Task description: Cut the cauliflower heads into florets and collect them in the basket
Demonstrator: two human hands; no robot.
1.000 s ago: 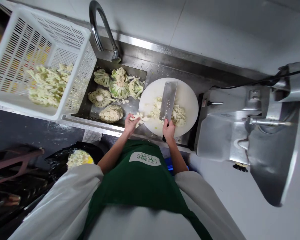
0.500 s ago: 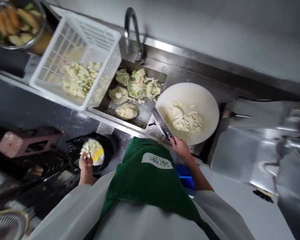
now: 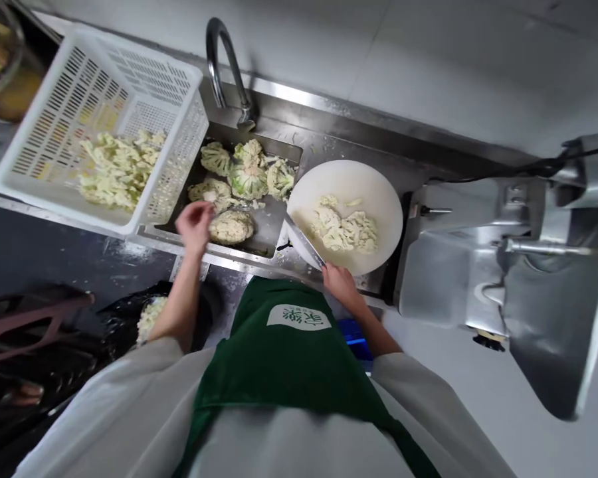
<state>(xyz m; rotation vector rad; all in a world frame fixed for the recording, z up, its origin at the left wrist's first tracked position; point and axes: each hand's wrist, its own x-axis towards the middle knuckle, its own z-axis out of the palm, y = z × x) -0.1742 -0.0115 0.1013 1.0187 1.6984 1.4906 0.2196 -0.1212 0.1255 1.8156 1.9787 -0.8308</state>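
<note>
My right hand [image 3: 339, 284] is closed round the handle of a kitchen knife [image 3: 305, 240], a broad-bladed one. Its blade lies over the left front edge of a round white cutting board [image 3: 386, 192]. Cut cauliflower pieces [image 3: 346, 229] are spread over the middle of this board. My left hand [image 3: 195, 224] is above the sink's front rim, its fingers loosely bent and apart, with nothing visible in them. Just right of it sits a whole cauliflower head [image 3: 232, 228]. Behind, several larger cauliflower pieces [image 3: 249, 176] lie in the sink [image 3: 274, 229].
A white plastic basket [image 3: 144, 222] holding cauliflower florets [image 3: 117, 172] stands across the sink's left side. A curved faucet [image 3: 224, 66] rises behind. On the right is a metal machine [image 3: 438, 265]. Below my left forearm, a black-lined bin [image 3: 206, 315] contains white scraps [image 3: 150, 317].
My left hand has come up from the bin to the sink, beside the cauliflower, and no longer shows the scraps. The right hand keeps the knife at the board. The view has shifted right.
</note>
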